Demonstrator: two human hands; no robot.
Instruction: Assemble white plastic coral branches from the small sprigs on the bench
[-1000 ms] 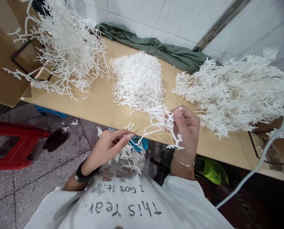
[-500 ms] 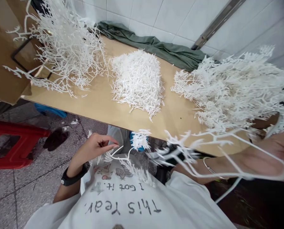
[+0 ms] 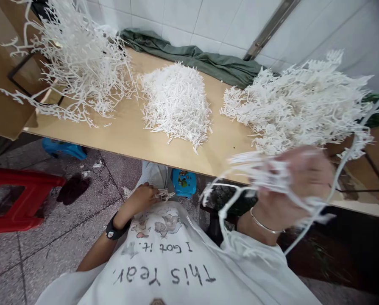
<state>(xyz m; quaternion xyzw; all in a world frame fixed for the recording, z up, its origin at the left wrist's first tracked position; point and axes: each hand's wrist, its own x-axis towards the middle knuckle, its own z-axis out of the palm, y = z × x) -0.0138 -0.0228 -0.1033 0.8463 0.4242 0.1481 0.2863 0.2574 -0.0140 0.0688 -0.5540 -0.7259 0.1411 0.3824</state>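
My right hand (image 3: 307,176) is raised over the table's right front part, blurred, its fingers closed on a white artificial branch (image 3: 229,207). Forked tips of the branch stick out to the left of the hand, and stems hang towards my sleeve. Low by my lap, my left hand (image 3: 141,198) has its fingers curled; small white twigs (image 3: 164,194) show at its fingertips. In the middle of the table (image 3: 119,142) lies a heap of short white sprigs (image 3: 179,101). A bushy pile of white branches (image 3: 291,106) lies beyond my right hand.
Taller white branches (image 3: 84,63) stand at the left by a cardboard box (image 3: 5,84). A green cloth (image 3: 192,57) runs along the tiled wall. Below are a red stool (image 3: 20,195), a blue stool (image 3: 185,183) and a dark shoe (image 3: 73,188).
My right hand has moved left and inward from the right edge with the branch. My left hand has come away from the branch's forked end and dropped towards my lap.
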